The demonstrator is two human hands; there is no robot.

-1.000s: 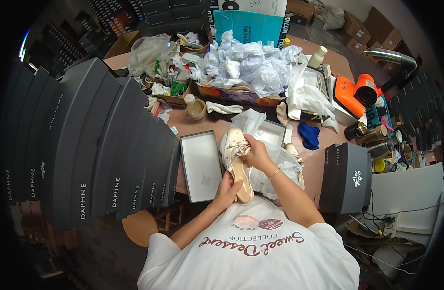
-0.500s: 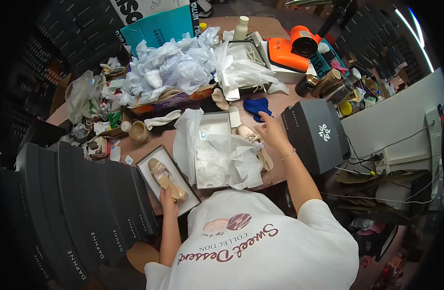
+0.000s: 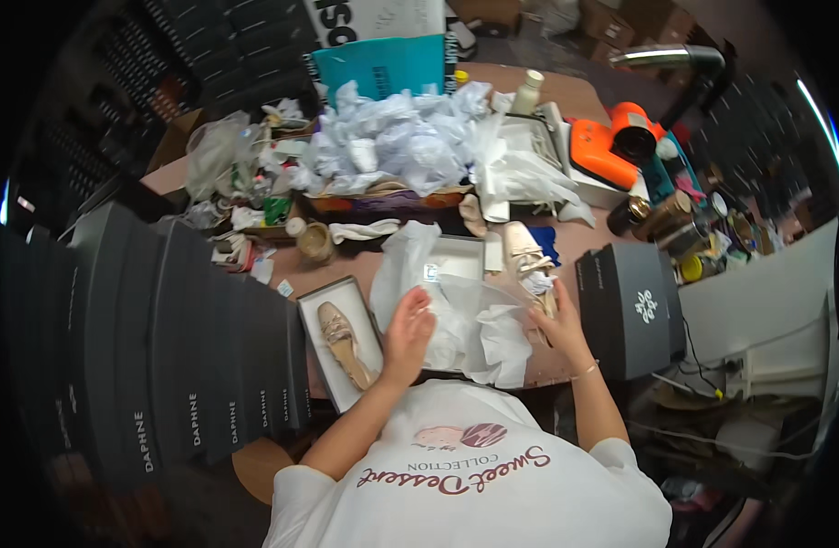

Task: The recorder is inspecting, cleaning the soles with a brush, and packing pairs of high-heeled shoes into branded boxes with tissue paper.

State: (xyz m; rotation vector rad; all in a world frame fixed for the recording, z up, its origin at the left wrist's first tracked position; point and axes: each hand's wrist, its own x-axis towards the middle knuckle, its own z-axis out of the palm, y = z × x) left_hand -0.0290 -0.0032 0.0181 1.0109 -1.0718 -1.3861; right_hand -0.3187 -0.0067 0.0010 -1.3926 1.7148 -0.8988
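Left hand now hovers with fingers spread and holding nothing over the white tissue paper in the open box, having let go of the beige shoe it held half a second ago; that shoe lies alone in the box lid on the table. Right hand grips the second shoe at the box's right edge, so one shoe looks packed, one pending. Both are pale beige, pointed and flat
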